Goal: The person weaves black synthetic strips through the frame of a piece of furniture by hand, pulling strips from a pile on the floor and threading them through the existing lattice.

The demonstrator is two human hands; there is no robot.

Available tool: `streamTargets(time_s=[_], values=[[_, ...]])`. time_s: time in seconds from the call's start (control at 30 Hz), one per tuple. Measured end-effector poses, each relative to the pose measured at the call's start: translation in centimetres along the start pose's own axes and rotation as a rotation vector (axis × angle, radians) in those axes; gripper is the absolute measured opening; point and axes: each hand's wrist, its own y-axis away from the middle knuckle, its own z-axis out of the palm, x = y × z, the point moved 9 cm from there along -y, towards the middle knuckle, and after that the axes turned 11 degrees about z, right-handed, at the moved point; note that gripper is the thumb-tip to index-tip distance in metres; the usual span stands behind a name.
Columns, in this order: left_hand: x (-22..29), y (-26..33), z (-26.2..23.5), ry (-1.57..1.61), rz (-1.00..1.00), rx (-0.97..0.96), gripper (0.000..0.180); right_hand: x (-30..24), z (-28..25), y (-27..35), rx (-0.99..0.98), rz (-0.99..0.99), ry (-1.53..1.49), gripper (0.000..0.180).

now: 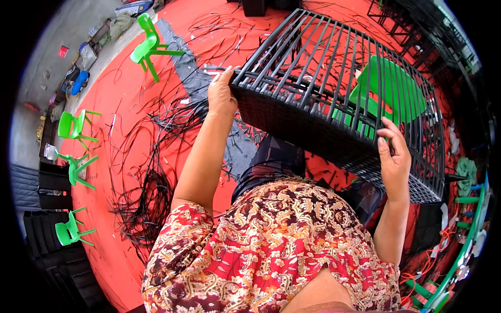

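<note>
**weave_newbie:** So what's going on here, biggest stuff first?

**rattan_hand:** Red floor mat [130,250] takes up nearly everything, with black weaving strips [141,172] tangled all over the left and far side. Next down is the black woven frame [334,83], a chair-like piece with a woven band along its near edge and open bars above. It's held up in the air in front of the person, middle to right of the scene, tilted. A green plastic chair [389,88] shows through the bars behind it, and more small green chairs [73,128] sit along the far left edge.

**weave_newbie:** And the hands?

**rattan_hand:** Left hand [222,94] is clamped on the frame's left corner, fingers wrapped over the rim. Right hand [394,156] grips the near right edge, fingers curled onto the woven band. Both are closed on the frame, nothing loose.

**weave_newbie:** Any tips for handling it like that?

**rattan_hand:** I'd say keep the hands wide apart like they are so it doesn't twist, hold the solid rim rather than single bars, and watch your feet around those loose strips.
</note>
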Motion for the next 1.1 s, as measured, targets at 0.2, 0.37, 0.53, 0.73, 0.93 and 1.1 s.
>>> streamTargets(time_s=[0.2,0.37,0.53,0.73,0.93,1.1], values=[[-0.4,0.5,1.5,0.03,0.0,-0.13,0.015,-6.1,4.1,-3.8,-0.137,-0.165,-0.012,0.013],[-1.6,1.1,1.1,0.104,-0.055,-0.193,0.018,-7.6,10.0,-6.5,-0.374,-0.172,-0.095,0.016],[-1.0,1.3,1.6,0.112,-0.028,-0.162,0.016,-11.2,16.5,-9.8,-0.512,-0.257,0.042,0.021],[-1.4,1.6,2.1,0.123,0.035,-0.089,0.011,-9.8,22.8,-12.7,-0.687,-0.169,0.061,0.019],[-1.6,2.6,2.2,0.158,0.017,-0.029,0.013,-9.3,23.6,-12.0,-0.813,-0.027,-0.134,0.015],[-1.2,2.9,2.7,0.119,0.044,-0.056,0.014,-9.7,22.8,-12.4,-0.653,-0.17,-0.066,0.017]])
